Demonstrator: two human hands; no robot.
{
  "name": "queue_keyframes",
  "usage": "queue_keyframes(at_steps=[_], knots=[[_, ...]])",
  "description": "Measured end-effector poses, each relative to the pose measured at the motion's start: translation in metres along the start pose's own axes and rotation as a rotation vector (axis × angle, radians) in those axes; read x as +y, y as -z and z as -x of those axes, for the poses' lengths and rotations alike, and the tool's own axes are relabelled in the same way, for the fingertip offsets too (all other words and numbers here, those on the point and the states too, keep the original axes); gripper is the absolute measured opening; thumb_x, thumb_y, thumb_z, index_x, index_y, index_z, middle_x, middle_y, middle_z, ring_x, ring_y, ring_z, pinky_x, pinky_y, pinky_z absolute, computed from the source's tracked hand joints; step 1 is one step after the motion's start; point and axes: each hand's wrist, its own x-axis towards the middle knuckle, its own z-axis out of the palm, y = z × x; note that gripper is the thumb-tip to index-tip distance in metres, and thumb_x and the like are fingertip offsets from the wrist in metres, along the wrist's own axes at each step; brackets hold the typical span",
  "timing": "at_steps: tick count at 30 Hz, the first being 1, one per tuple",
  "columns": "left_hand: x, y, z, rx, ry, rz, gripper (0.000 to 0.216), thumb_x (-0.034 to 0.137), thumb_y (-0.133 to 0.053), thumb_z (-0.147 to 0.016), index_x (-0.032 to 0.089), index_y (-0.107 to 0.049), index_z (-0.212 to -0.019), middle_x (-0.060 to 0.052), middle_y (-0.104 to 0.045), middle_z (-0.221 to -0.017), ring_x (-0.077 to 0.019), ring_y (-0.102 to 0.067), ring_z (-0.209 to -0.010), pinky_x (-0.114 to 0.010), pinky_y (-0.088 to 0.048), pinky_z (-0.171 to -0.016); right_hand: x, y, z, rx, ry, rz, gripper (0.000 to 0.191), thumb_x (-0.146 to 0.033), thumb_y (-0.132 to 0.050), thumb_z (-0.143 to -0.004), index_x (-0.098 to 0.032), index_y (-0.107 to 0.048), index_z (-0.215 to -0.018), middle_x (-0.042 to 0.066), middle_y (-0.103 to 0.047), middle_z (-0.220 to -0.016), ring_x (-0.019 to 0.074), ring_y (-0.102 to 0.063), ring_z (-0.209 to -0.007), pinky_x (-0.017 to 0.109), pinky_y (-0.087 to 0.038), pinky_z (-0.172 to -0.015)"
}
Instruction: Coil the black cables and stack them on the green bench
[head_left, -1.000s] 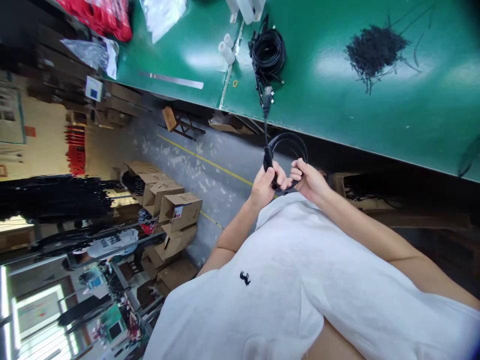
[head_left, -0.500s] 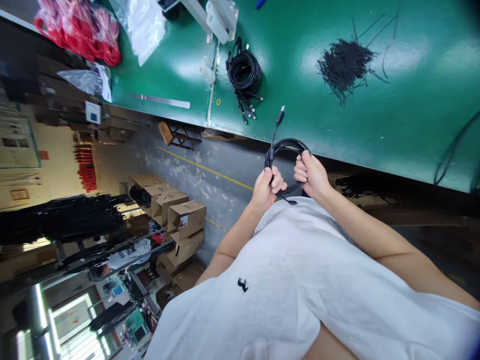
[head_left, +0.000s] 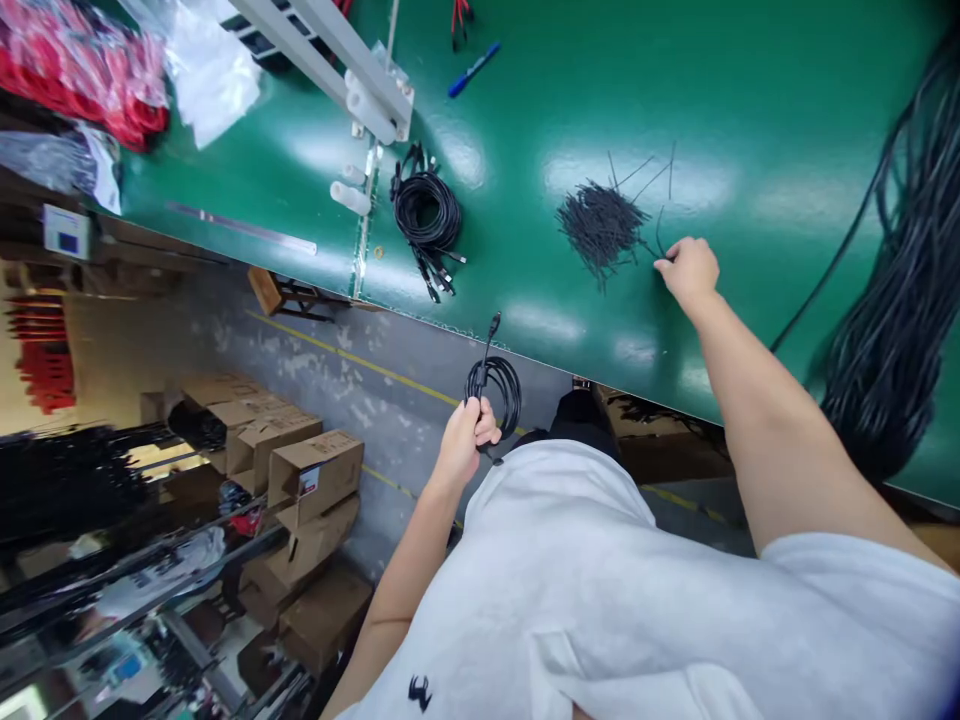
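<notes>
My left hand is closed around a coiled black USB cable, held just off the near edge of the green table. One connector of that cable sticks up above the coil. Out over the table, my right hand pinches a thin black twist tie at the right side of a loose pile of black twist ties. A stack of finished coils of black cable lies on the table to the left of the pile, its plugs pointing toward me.
A big bundle of black cables lies at the right. A blue pen, a steel ruler and a grey metal frame are on the table. Bagged red cables lie far left; cardboard boxes stand on the floor.
My right hand has let go of the coil and reached right to the twist ties, taking one. My left hand keeps the coil. The view has shifted to the right.
</notes>
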Motion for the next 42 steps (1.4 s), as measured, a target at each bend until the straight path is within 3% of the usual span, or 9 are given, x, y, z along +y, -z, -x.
queue_keyframes(at_steps=[8, 12, 16, 19, 25, 29, 33, 37, 42], knots=[[-0.002, -0.004, -0.011, -0.045, 0.034, -0.009, 0.032, 0.047, -0.061, -0.09, 0.015, -0.06, -0.088, 0.008, -0.039, -0.056, -0.0053, -0.03, -0.046, -0.021, -0.036, -0.051, 0.008, 0.012, 0.013, -0.055, 0.012, 0.078, 0.013, -0.014, -0.065, -0.079, -0.008, -0.06, -0.068, 0.031, -0.068, -0.102, 0.0135, -0.058, -0.082, 0.036, -0.033, -0.073], [-0.002, -0.01, -0.026, -0.149, 0.0, -0.051, 0.04, 0.05, -0.071, -0.085, 0.013, -0.066, -0.102, 0.005, -0.046, -0.062, -0.0058, -0.036, -0.051, -0.021, -0.036, -0.053, 0.013, 0.032, 0.082, -0.27, 0.036, -0.228, 0.01, -0.014, -0.062, -0.084, -0.017, -0.056, -0.077, 0.014, -0.069, -0.075, 0.0119, -0.059, -0.064, 0.031, -0.041, -0.067], [-0.002, -0.02, -0.04, -0.291, 0.008, -0.09, 0.045, 0.052, -0.071, -0.085, 0.013, -0.068, -0.107, 0.004, -0.048, -0.064, -0.0065, -0.039, -0.053, -0.021, -0.036, -0.054, 0.008, 0.029, 0.166, -0.536, 0.018, -0.721, 0.019, -0.027, -0.074, -0.073, -0.019, -0.059, -0.083, 0.001, -0.063, -0.062, 0.0124, -0.058, -0.054, 0.028, -0.047, -0.059], [0.0, -0.027, -0.044, -0.394, -0.003, -0.111, 0.047, 0.055, -0.071, -0.084, 0.013, -0.067, -0.107, 0.005, -0.048, -0.065, -0.0061, -0.038, -0.053, -0.021, -0.034, -0.053, -0.007, 0.018, 0.202, -0.442, 0.022, -0.747, 0.029, -0.039, -0.075, -0.068, -0.02, -0.065, -0.087, -0.002, -0.062, -0.063, 0.0121, -0.057, -0.055, 0.027, -0.048, -0.057], [-0.001, -0.031, -0.032, -0.547, -0.039, -0.322, 0.044, 0.059, -0.064, -0.087, 0.015, -0.06, -0.094, 0.005, -0.046, -0.065, -0.0069, -0.037, -0.055, -0.022, -0.035, -0.055, -0.059, -0.007, 0.246, -0.909, 0.051, -0.804, 0.031, -0.045, -0.076, -0.067, -0.018, -0.066, -0.078, -0.001, -0.061, -0.064, 0.0104, -0.05, -0.056, 0.026, -0.041, -0.055], [-0.015, -0.025, -0.027, -0.535, -0.034, -0.237, 0.048, 0.063, -0.066, -0.084, 0.018, -0.051, -0.089, 0.007, -0.046, -0.064, -0.006, -0.034, -0.051, -0.022, -0.032, -0.052, -0.086, -0.022, 0.258, -0.822, -0.04, -1.052, 0.034, -0.044, -0.078, -0.062, -0.018, -0.059, -0.072, -0.004, -0.052, -0.059, 0.0081, -0.042, -0.055, 0.024, -0.037, -0.055], [-0.025, -0.014, -0.028, -0.434, -0.082, -0.119, 0.047, 0.062, -0.065, -0.084, 0.02, -0.043, -0.085, 0.007, -0.046, -0.063, -0.0053, -0.032, -0.049, -0.021, -0.031, -0.052, -0.095, -0.032, 0.253, -0.79, 0.052, -0.999, 0.03, -0.043, -0.073, -0.067, -0.018, -0.064, -0.082, -0.005, -0.053, -0.063, 0.0084, -0.041, -0.057, 0.025, -0.037, -0.059], [-0.023, -0.003, -0.026, -0.319, -0.177, -0.223, 0.03, 0.045, -0.061, -0.09, 0.021, -0.045, -0.094, 0.007, -0.047, -0.067, -0.0066, -0.036, -0.053, -0.022, -0.034, -0.056, -0.095, -0.038, 0.254, -0.718, 0.385, -0.692, 0.022, -0.039, -0.063, -0.078, -0.018, -0.066, -0.081, 0.001, -0.063, -0.075, 0.0131, -0.052, -0.065, 0.029, -0.042, -0.065], [-0.018, 0.008, -0.025, -0.161, -0.244, -0.56, 0.016, 0.025, -0.05, -0.093, 0.02, -0.048, -0.079, 0.004, -0.049, -0.064, -0.0098, -0.043, -0.059, -0.023, -0.037, -0.061, -0.097, -0.031, 0.262, -0.354, 0.901, -0.214, 0.023, -0.028, -0.049, -0.096, -0.02, -0.07, -0.09, 0.008, -0.068, -0.087, 0.0189, -0.061, -0.078, 0.032, -0.046, -0.069]])
